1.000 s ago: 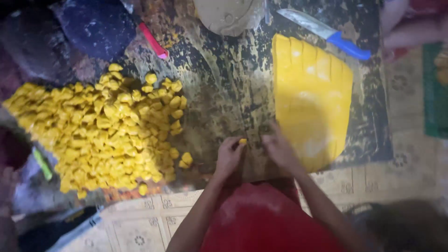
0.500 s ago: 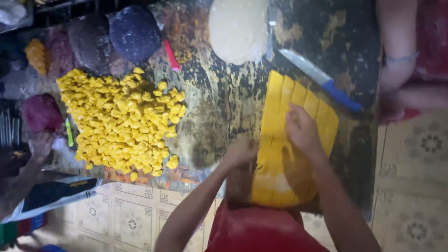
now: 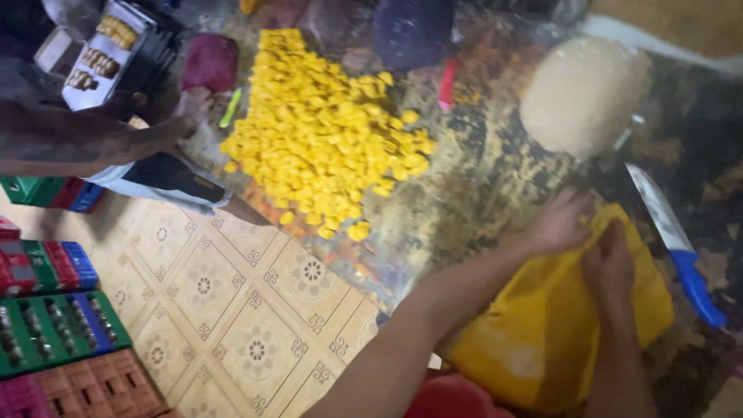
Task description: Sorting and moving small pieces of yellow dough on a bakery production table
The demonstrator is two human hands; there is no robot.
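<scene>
Both hands point(image 3: 588, 248) have slid onto the yellow dough sheet point(image 3: 542, 333), pressing flat beside the knife point(image 3: 673, 240).

Free strip runs mid-frame across the dark mottled tabletop point(image 3: 480, 193), btwn the big heap of small yellow dough pieces point(image 3: 325, 131) at upper centre and the flat yellow dough sheet point(image 3: 557, 325) at lower right. Blocking upper right: pale round dough ball point(image 3: 584, 93); right edge: blue-handled knife point(image 3: 673, 240). Another person's arm point(image 3: 93, 139) bars upper left.
</scene>
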